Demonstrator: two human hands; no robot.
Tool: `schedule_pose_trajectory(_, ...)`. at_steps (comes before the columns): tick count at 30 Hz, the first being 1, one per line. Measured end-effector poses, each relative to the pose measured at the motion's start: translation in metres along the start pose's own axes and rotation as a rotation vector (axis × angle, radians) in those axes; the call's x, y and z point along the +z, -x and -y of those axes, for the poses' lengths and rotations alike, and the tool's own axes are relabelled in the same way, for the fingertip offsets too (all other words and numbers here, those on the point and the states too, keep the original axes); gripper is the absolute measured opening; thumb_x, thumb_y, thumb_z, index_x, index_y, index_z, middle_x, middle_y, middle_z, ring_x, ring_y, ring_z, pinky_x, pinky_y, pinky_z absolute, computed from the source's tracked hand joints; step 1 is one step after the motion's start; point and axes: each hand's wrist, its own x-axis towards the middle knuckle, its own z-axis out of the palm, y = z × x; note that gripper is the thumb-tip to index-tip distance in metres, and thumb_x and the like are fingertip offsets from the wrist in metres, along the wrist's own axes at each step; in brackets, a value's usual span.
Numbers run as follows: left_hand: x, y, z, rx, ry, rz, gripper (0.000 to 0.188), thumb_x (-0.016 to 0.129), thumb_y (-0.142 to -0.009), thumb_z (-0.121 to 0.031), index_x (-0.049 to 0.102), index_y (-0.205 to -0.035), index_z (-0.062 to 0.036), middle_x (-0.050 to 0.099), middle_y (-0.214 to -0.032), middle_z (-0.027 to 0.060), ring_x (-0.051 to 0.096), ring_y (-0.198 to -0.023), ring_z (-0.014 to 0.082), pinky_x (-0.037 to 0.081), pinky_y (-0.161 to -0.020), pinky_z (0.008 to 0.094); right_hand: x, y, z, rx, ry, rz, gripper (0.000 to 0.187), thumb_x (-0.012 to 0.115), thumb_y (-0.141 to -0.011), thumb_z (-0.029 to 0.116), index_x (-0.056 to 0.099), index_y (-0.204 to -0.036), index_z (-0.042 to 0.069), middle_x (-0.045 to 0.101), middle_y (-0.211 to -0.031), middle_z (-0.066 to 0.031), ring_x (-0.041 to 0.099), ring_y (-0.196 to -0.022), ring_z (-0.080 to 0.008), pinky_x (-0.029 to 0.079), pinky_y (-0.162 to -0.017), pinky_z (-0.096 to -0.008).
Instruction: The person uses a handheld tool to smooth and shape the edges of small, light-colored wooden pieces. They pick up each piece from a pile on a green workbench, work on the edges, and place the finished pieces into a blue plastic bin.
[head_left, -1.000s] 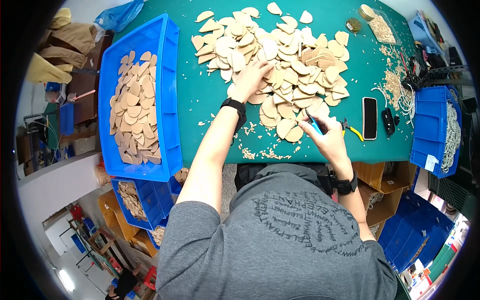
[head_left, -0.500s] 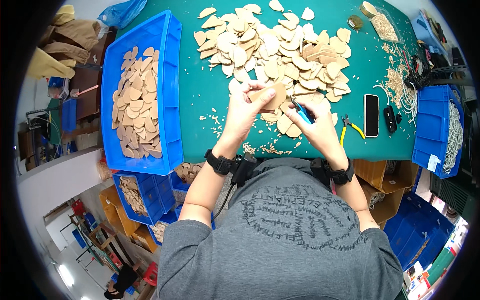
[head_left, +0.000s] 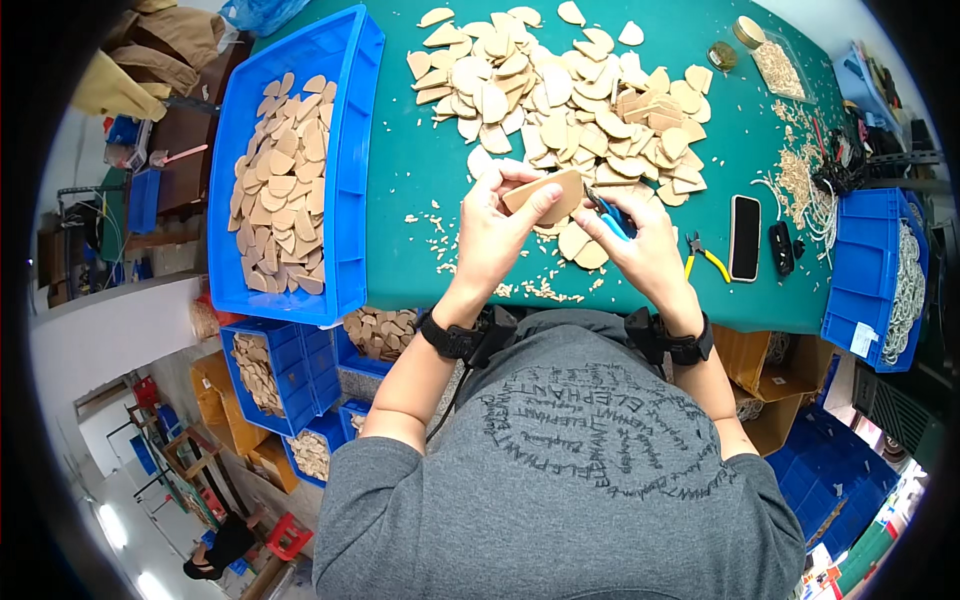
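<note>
Left hand (head_left: 490,232) pinches a tan piece (head_left: 550,196) at the near side of the pile (head_left: 555,92), while the right hand (head_left: 645,243) grips blue pliers (head_left: 613,222), tips just beside the piece's right edge; ideally, brace it firmly, thumb clear of them.

Clothing: dark grey melange fabric T-shirt (head_left: 560,530) with short sleeves (head_left: 370,490)
Print: curved black lettering (head_left: 615,440)
Left hand (head_left: 490,228): bare; wide black wrist strap (head_left: 448,340), black box-shaped module (head_left: 492,336), thin black cable (head_left: 449,405)
Right hand (head_left: 650,250): bare; similar black strap (head_left: 692,348) and module (head_left: 645,336)
</note>
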Motion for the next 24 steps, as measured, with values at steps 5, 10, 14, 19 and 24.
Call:
schedule_pose_trajectory(5, 0.003, 0.003, -0.001, 0.033, -0.036, 0.001, 0.023, 0.070, -0.085, -0.010, 0.054, -0.098, -0.0008, 0.065, -0.092, 0.0101, 0.064, -0.080, 0.0126, 0.055, -0.064, 0.0245, 0.000, 0.002, 0.004, 0.011, -0.035, -0.008, 0.040, 0.071, -0.082, 0.034, 0.066, -0.103, 0.001, 0.068, -0.082, -0.0117, 0.064, -0.069, -0.0176, 0.050, -0.065, -0.0290)
schedule_pose_trajectory(10, 0.003, 0.004, -0.002, 0.051, -0.081, -0.018, 0.022, 0.070, -0.085, -0.009, 0.054, -0.097, -0.0006, 0.065, -0.093, 0.0103, 0.064, -0.081, 0.0127, 0.055, -0.064, 0.0240, 0.002, 0.000, 0.001, -0.036, -0.057, -0.016, 0.039, 0.072, -0.082, 0.033, 0.066, -0.102, 0.001, 0.067, -0.081, -0.0113, 0.064, -0.071, -0.0168, 0.050, -0.064, -0.0287)
schedule_pose_trajectory(14, 0.003, 0.004, -0.003, 0.037, -0.068, -0.011, 0.022, 0.070, -0.085, -0.009, 0.054, -0.097, -0.0009, 0.065, -0.094, 0.0105, 0.064, -0.082, 0.0129, 0.055, -0.064, 0.0242, 0.003, -0.001, -0.001, -0.045, -0.053, -0.039, 0.039, 0.073, -0.080, 0.032, 0.066, -0.101, 0.000, 0.068, -0.083, -0.0120, 0.064, -0.072, -0.0179, 0.050, -0.065, -0.0294)
schedule_pose_trajectory(19, 0.004, 0.006, -0.003, 0.067, -0.118, -0.031, 0.022, 0.070, -0.084, -0.010, 0.054, -0.097, -0.0006, 0.065, -0.094, 0.0104, 0.064, -0.082, 0.0128, 0.055, -0.066, 0.0247, 0.005, -0.002, -0.003, -0.042, -0.077, -0.035, 0.038, 0.074, -0.079, 0.032, 0.066, -0.099, 0.000, 0.068, -0.083, -0.0124, 0.065, -0.072, -0.0188, 0.050, -0.066, -0.0295)
schedule_pose_trajectory(24, 0.004, 0.007, -0.005, 0.096, -0.161, -0.037, 0.022, 0.070, -0.085, -0.010, 0.055, -0.097, 0.0001, 0.065, -0.094, 0.0105, 0.064, -0.082, 0.0126, 0.055, -0.067, 0.0239, 0.004, -0.005, -0.004, -0.047, -0.080, -0.002, 0.037, 0.075, -0.079, 0.030, 0.067, -0.101, 0.001, 0.069, -0.084, -0.0114, 0.066, -0.075, -0.0170, 0.051, -0.068, -0.0284)
